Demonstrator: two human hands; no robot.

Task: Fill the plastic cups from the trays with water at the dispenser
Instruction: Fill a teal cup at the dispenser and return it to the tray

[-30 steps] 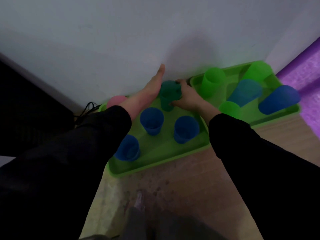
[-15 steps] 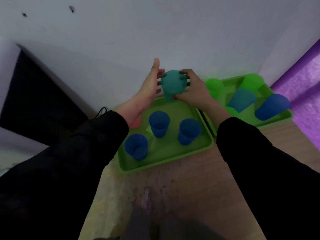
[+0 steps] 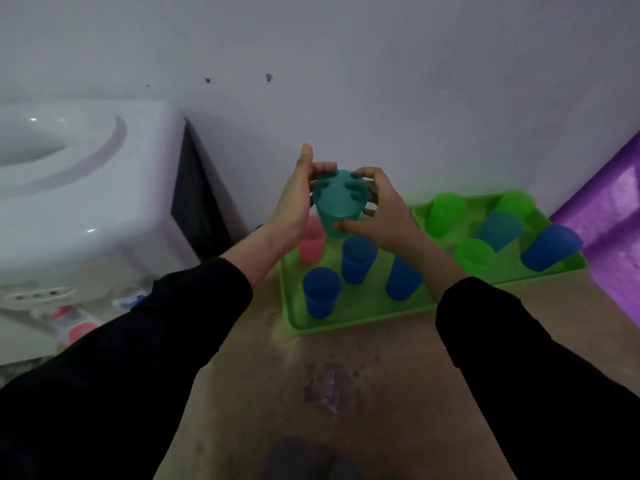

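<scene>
A teal plastic cup (image 3: pixel 341 202) is held in the air above the near green tray (image 3: pixel 349 315). My right hand (image 3: pixel 379 209) grips it, fingers curled over its rim and thumb on its side. My left hand (image 3: pixel 294 199) lies flat against the cup's left side with fingers straight. On the near tray stand three blue cups (image 3: pixel 358 259) and a pink cup (image 3: pixel 311 242). The far green tray (image 3: pixel 561 268) holds green, teal and blue cups. The white water dispenser (image 3: pixel 83 202) stands at the left.
A pink cup (image 3: pixel 81 330) sits under the dispenser's taps at lower left. A white wall runs behind the trays. A purple surface (image 3: pixel 609 216) borders the far tray on the right. Bare wooden floor (image 3: pixel 346 393) lies in front of the trays.
The teal cup has come up off the near tray in my right hand. My left hand rose with it. The view swung left and the dispenser came into sight.
</scene>
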